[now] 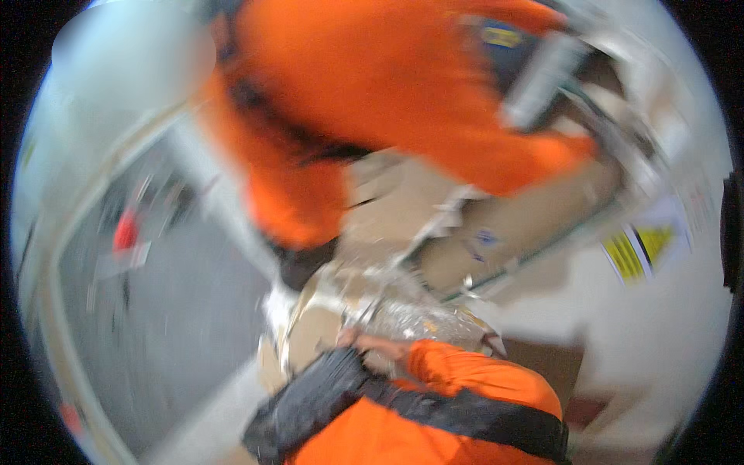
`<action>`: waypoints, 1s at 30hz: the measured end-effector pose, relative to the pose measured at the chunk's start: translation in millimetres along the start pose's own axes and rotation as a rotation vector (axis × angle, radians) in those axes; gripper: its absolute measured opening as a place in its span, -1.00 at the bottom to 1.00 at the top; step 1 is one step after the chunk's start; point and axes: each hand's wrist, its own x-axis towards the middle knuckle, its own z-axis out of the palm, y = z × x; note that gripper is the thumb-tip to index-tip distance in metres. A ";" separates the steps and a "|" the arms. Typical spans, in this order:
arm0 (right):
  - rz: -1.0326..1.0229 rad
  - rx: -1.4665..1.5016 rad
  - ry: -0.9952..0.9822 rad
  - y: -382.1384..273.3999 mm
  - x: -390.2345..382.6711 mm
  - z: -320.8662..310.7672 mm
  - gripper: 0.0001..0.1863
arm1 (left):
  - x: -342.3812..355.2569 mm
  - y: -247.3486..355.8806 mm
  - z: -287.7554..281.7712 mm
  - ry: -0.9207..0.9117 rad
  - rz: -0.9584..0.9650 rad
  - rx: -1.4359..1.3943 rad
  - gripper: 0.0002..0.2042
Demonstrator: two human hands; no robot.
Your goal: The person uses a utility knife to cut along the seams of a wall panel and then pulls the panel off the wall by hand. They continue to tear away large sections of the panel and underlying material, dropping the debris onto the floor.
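My right hand [384, 345] reaches in from an orange sleeve [465, 368] at the lower middle. Its fingers look drawn together at the edge of a heap of cardboard and clear plastic wrap [434, 322]. What they hold is too blurred to make out. A dark grey band of cloth [310, 399] crosses the lower left of my orange clothing, and my left hand does not show apart from it. Torn brown cardboard [314, 337] lies just ahead of my right hand.
Across from me another person in orange workwear [349, 70] bends over a long brown cardboard box [519, 225]. A yellow and black striped label [639, 252] is on a pale surface at the right. Grey floor [186, 310] with a red object [125, 231] lies left.
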 end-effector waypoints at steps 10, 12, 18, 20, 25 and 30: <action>0.333 -0.073 -0.040 -59.3 123.0 107.7 -0.65 | -235.2 -277.2 -334.2 0.738 -0.715 -0.751 -0.34; 0.402 -0.129 -0.032 -95.9 154.4 131.4 -0.65 | -240.1 -286.2 -390.9 0.763 -0.715 -0.819 -0.29; 0.517 -0.142 0.036 -155.8 193.7 186.5 -0.64 | -196.9 -263.8 -560.3 0.674 -0.703 -0.708 -0.31; 0.522 -0.104 0.074 -163.1 219.2 209.4 -0.63 | -152.4 -243.0 -625.1 0.624 -0.647 -0.631 -0.32; 0.546 -0.055 0.087 -221.6 298.8 236.8 -0.63 | -50.6 -202.7 -710.4 0.553 -0.580 -0.567 -0.35; 0.617 0.193 0.096 -240.0 376.8 261.2 -0.68 | 40.8 -154.1 -751.5 0.447 -0.630 -0.428 -0.39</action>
